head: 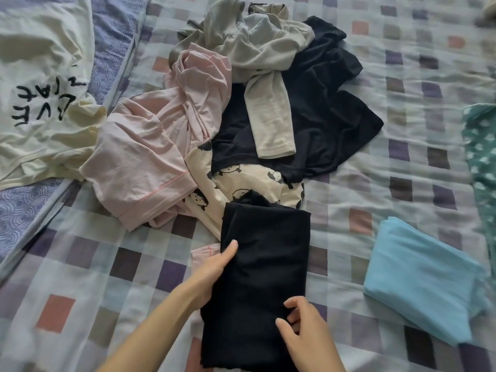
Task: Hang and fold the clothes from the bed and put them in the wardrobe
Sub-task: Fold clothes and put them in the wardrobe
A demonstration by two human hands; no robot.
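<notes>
A black garment (265, 264), folded into a long rectangle, lies on the checked bed cover (94, 264) right in front of me. My left hand (214, 267) holds its left edge, thumb on top and fingers under the fabric. Near the lower right corner, my right hand (303, 331) pinches the cloth with curled fingers. Behind it lies an unfolded pile: a pink garment (150, 157), a cream panda-print piece (241, 183), another black garment (322, 108) and a grey one (255, 44).
A folded light blue garment (418, 280) lies to the right. A teal patterned cloth (480, 157) runs along the right edge. At the left, a cream T-shirt with black lettering (40, 89) is spread over a blue patterned sheet (16, 210).
</notes>
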